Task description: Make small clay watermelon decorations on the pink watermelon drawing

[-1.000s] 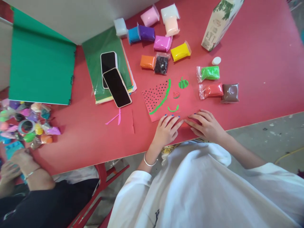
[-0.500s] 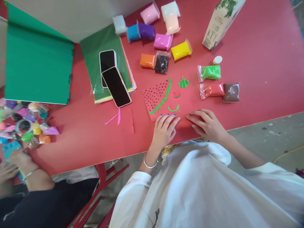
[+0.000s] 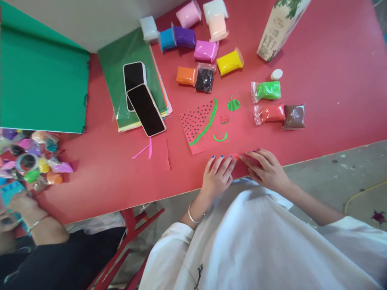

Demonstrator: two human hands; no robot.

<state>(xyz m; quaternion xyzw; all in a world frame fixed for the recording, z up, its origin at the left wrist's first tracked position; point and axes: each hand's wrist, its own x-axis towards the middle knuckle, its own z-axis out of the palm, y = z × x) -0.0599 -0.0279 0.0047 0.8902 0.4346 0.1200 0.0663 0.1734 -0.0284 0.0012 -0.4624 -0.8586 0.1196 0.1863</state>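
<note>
Keep both flat hands, left hand (image 3: 218, 174) and right hand (image 3: 266, 169), rolling the red clay (image 3: 235, 156) evenly between the spread fingers (image 3: 225, 161) on the desk (image 3: 317, 60).

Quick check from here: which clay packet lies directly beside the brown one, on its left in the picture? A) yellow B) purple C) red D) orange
C: the red clay packet in clear wrap lies right beside the brown clay packet, below the green clay packet.

Your hands cover most of the small red lump (image 3: 235, 156) between them. The carton (image 3: 279, 28) is cut off by the top edge, the co-worker's hand (image 3: 18, 203) by the left edge.
</note>
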